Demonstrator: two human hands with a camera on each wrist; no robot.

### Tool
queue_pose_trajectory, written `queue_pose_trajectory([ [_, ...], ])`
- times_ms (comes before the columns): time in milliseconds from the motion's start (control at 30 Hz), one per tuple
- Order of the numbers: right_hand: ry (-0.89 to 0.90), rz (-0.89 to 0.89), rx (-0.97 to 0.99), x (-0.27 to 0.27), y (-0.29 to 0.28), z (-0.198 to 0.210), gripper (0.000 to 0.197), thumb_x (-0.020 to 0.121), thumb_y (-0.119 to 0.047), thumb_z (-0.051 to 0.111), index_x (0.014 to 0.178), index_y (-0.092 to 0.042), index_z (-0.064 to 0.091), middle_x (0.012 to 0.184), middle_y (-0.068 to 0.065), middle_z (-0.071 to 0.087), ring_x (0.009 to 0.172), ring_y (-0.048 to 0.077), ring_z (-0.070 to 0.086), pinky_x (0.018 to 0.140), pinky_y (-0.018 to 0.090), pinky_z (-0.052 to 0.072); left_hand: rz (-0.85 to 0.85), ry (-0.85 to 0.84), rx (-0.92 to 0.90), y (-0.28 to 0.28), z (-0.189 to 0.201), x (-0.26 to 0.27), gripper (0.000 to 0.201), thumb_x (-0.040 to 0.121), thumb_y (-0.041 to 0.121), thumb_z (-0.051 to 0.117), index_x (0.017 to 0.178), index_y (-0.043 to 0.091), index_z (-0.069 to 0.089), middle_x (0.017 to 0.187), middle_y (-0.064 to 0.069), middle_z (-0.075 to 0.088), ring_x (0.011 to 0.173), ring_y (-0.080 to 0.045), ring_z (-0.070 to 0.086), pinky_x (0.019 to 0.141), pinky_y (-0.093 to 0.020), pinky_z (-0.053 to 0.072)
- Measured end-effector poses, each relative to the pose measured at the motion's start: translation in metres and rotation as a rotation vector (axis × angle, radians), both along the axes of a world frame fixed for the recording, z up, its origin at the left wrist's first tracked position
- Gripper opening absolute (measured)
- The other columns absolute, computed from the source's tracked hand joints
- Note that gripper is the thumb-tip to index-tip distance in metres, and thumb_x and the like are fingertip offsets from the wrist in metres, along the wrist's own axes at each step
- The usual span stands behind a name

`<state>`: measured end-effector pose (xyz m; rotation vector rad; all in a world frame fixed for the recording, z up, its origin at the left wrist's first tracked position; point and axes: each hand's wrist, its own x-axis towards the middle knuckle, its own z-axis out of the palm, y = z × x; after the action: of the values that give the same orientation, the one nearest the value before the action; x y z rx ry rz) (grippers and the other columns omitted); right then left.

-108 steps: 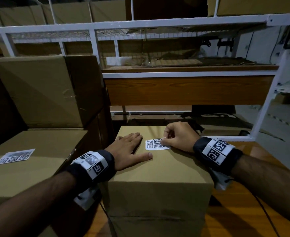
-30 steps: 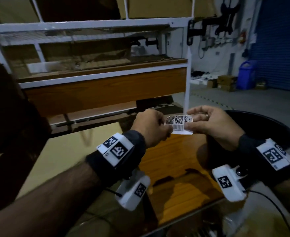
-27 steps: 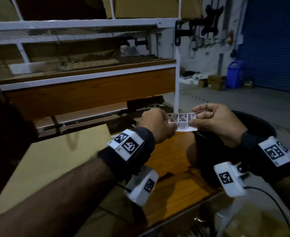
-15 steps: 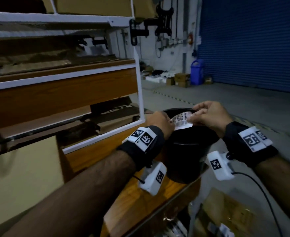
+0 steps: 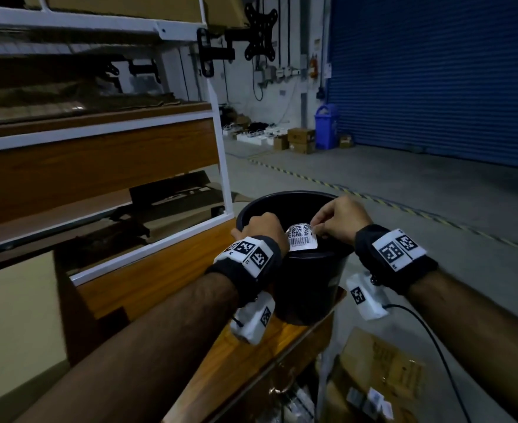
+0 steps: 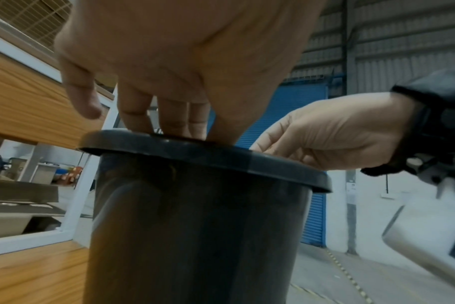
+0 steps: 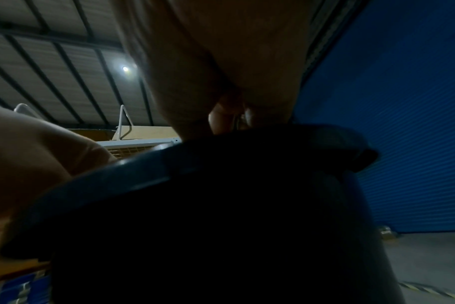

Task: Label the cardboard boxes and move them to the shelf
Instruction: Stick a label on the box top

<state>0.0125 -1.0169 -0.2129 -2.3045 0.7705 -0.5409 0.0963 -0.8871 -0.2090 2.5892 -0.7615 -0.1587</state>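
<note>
Both my hands are over the mouth of a round black plastic bucket [image 5: 294, 270] that stands at the corner of a wooden tabletop [image 5: 147, 279]. My right hand [image 5: 338, 221] pinches the upper right edge of a small white paper label printed with square codes and a barcode [image 5: 301, 237], thumb and forefinger closed on it. My left hand [image 5: 262, 228] is at the label's left edge, fingers bent down past the bucket's rim [image 6: 203, 152]; from the head view I cannot tell for sure whether it grips the label, and the left wrist view shows its fingertips [image 6: 135, 121] dipping inside the rim with the label hidden. The label hangs just above the bucket's opening, between my two hands. The right wrist view is dark and shows only the rim [image 7: 169, 164] and the underside of my hand [image 7: 221, 72].

To my left a pale cardboard box [image 5: 16, 325] sits low beside the table. Behind it stands a white metal-framed shelf with wooden boards [image 5: 99, 160]. Far off, a blue roller door [image 5: 435, 71] closes the hall, with a blue bin [image 5: 326, 126] beside it.
</note>
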Motion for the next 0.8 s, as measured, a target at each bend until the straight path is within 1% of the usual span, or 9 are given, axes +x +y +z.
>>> queue_pose_trajectory([
  [100,0.060,0.026,-0.020,0.000,0.006,0.003,0.013,0.072,-0.009,0.079,0.065,-0.021,0.075,0.070,-0.001,0.073,0.075,0.013,0.069,0.078,0.028,0.055,-0.008,0.002,0.022,0.000,-0.001,0.001,0.015,0.081,0.027,0.070,0.094,0.020,0.069,0.100,-0.006,0.067,0.098,-0.028,0.060,0.100,-0.047,0.041],
  [200,0.110,0.032,-0.087,-0.001,0.013,0.007,0.007,0.076,-0.014,0.077,0.083,-0.017,0.079,0.089,0.001,0.074,0.093,0.015,0.065,0.080,0.019,0.043,-0.023,-0.051,0.079,0.002,0.001,0.001,0.019,0.081,0.028,0.069,0.099,0.022,0.069,0.107,-0.004,0.066,0.108,-0.029,0.055,0.101,-0.048,0.031],
  [300,0.154,0.018,-0.142,0.001,0.015,0.010,0.012,0.080,-0.015,0.073,0.091,-0.015,0.078,0.100,0.002,0.073,0.102,0.020,0.062,0.085,0.023,0.044,-0.035,-0.056,0.089,0.006,0.007,0.002,0.023,0.083,0.027,0.069,0.105,0.022,0.067,0.113,-0.005,0.063,0.116,-0.030,0.052,0.103,-0.051,0.024],
  [400,0.207,0.026,-0.205,0.004,0.016,0.013,0.002,0.078,-0.013,0.075,0.078,-0.013,0.077,0.088,0.005,0.073,0.091,0.022,0.065,0.072,0.027,0.047,-0.037,-0.073,0.068,0.014,0.014,0.004,0.023,0.084,0.029,0.067,0.106,0.022,0.067,0.114,-0.003,0.063,0.116,-0.029,0.053,0.104,-0.052,0.023],
  [433,0.202,0.026,-0.227,0.006,0.017,0.015,0.005,0.077,-0.014,0.077,0.075,-0.011,0.075,0.082,0.006,0.072,0.087,0.021,0.065,0.070,0.027,0.047,-0.040,-0.077,0.067,0.018,0.017,0.005,0.024,0.084,0.030,0.067,0.107,0.023,0.067,0.116,-0.003,0.063,0.116,-0.029,0.053,0.104,-0.052,0.024],
  [500,0.159,0.013,-0.263,0.010,0.022,0.019,0.014,0.075,-0.021,0.081,0.075,-0.009,0.073,0.079,0.006,0.070,0.087,0.020,0.061,0.075,0.029,0.048,-0.033,-0.093,0.058,0.027,0.024,0.007,0.027,0.085,0.031,0.066,0.110,0.023,0.066,0.119,-0.005,0.062,0.117,-0.030,0.052,0.105,-0.053,0.024],
  [600,0.096,0.015,-0.315,0.019,0.036,0.031,0.017,0.075,-0.029,0.080,0.080,-0.014,0.075,0.086,0.008,0.072,0.096,0.024,0.061,0.085,0.033,0.050,-0.041,-0.099,0.029,0.047,0.041,0.009,0.027,0.085,0.034,0.067,0.108,0.021,0.067,0.119,-0.007,0.060,0.116,-0.032,0.051,0.107,-0.056,0.024],
  [700,0.004,0.085,-0.362,0.032,0.064,0.048,0.015,0.081,-0.029,0.074,0.086,-0.015,0.076,0.086,0.007,0.072,0.092,0.021,0.063,0.080,0.026,0.046,-0.033,-0.140,0.003,0.074,0.059,0.009,0.026,0.084,0.035,0.069,0.105,0.021,0.068,0.110,-0.004,0.063,0.109,-0.030,0.054,0.104,-0.056,0.026],
  [800,-0.127,0.230,-0.336,0.043,0.108,0.061,0.013,0.085,-0.028,0.071,0.088,-0.015,0.074,0.078,-0.002,0.067,0.074,0.008,0.060,0.071,0.019,0.043,0.011,-0.199,0.004,0.111,0.071,0.011,0.027,0.084,0.038,0.068,0.106,0.022,0.066,0.104,0.000,0.065,0.104,-0.027,0.056,0.103,-0.052,0.028],
])
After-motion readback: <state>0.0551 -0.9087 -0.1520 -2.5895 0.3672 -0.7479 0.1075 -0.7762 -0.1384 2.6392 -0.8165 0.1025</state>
